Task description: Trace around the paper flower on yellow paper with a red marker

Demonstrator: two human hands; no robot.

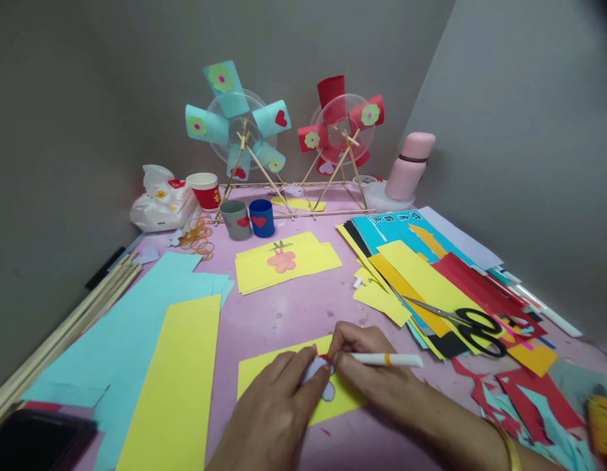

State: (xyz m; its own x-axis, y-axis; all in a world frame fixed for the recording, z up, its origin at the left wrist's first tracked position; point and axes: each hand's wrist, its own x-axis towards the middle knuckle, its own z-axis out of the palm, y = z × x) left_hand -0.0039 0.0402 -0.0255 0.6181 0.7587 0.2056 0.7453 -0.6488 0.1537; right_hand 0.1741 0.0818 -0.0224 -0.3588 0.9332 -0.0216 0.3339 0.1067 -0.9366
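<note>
In the lower middle, my left hand presses a pale lavender paper cutout with rounded lobes down onto a yellow paper rectangle. My right hand is closed around a white marker with a yellow band. The marker's tip meets the cutout's upper edge, where a bit of red shows; my fingers partly hide that spot. Just beyond lies a stack of yellow paper, its top piece bearing a pink flower with green leaves.
Black-handled scissors lie on coloured paper at right, beside red scraps. Light blue sheets, a yellow strip, wooden sticks and a phone are at left. Two paper-bladed wheels, cups and a pink bottle stand behind.
</note>
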